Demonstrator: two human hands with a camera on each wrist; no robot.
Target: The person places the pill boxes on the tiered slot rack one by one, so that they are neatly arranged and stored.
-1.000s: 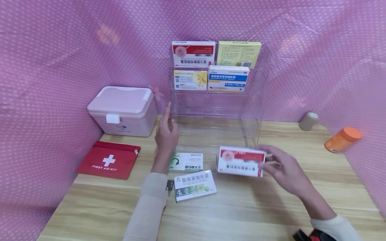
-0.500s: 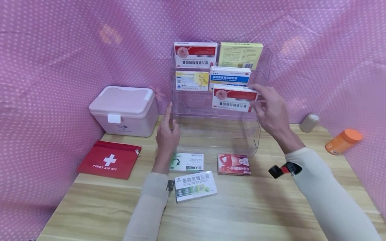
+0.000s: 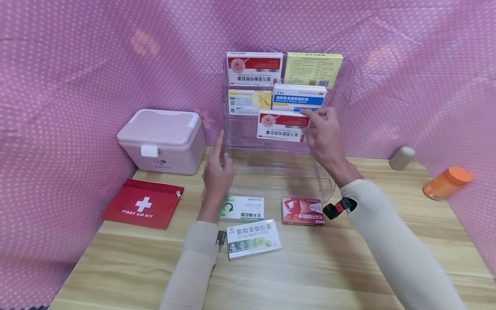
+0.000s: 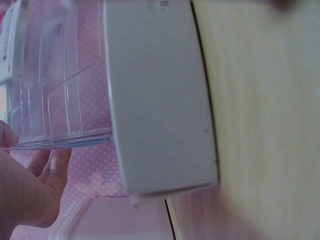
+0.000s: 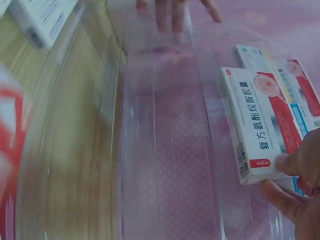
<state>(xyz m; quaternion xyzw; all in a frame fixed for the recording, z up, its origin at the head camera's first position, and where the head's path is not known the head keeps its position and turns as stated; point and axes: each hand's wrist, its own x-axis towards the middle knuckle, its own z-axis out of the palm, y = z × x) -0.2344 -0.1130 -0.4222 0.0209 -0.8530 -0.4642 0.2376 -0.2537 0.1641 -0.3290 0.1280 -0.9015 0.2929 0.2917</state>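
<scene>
My right hand [image 3: 327, 137] pinches a white-and-red medicine box [image 3: 280, 126] by its right end. In the head view the box overlaps the third tier of a clear acrylic display rack [image 3: 286, 183], just below a blue-and-white box [image 3: 299, 97]. The right wrist view shows thumb and fingers on the box's [image 5: 255, 127] end. My left hand [image 3: 218, 174] rests along the rack's left side, index finger extended upward. In the left wrist view the panel's edge passes between thumb and fingers. Upper tiers also bear a matching red-and-white box [image 3: 253, 71], a yellow box [image 3: 313, 71] and a yellow-and-white box [image 3: 248, 102].
Before the rack lie a green-and-white box [image 3: 244, 208], a red box [image 3: 302, 211] and a white capsule box [image 3: 253, 239]. A pink lidded case [image 3: 160, 142] and red first aid pouch [image 3: 143, 204] are left. A beige roll [image 3: 401, 158] and orange bottle [image 3: 447, 183] are right.
My right hand has lifted the white-and-red box from the tabletop area up to the rack, then moved it a little left along the third tier. My left hand keeps its place at the rack's side.
</scene>
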